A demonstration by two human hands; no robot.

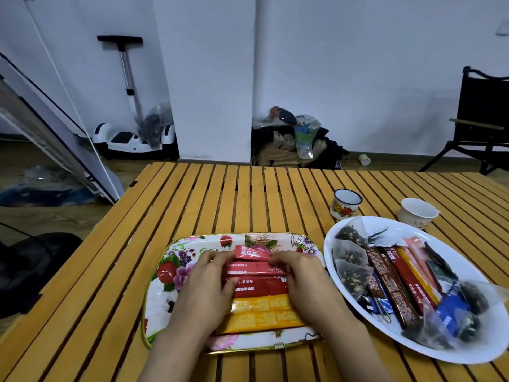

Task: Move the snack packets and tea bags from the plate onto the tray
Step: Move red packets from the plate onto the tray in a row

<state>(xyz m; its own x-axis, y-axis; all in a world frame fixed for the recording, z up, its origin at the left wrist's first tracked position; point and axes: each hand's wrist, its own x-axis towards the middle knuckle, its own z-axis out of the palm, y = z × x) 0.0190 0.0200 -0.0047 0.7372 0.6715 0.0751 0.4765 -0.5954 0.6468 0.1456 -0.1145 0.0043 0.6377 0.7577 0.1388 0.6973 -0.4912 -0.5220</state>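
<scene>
Hands (248,282) on tray (176,260), slatted wooden table (192,194), white walls (358,78).

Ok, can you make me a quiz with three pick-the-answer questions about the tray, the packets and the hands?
1. Where is the white plate?
A. right of the floral tray
B. left of the tray
C. on top of the tray

2. What colour are the two packets nearest the person on the tray?
A. blue
B. yellow
C. green

3. What are the left hand and right hand doing?
A. lifting a cup
B. resting on the bare table
C. pressing on the row of packets in the tray

Answers:
1 A, the plate sits by the tray's right edge.
2 B, they lie below the red packets.
3 C, both hands lie on the packets' ends.
</scene>
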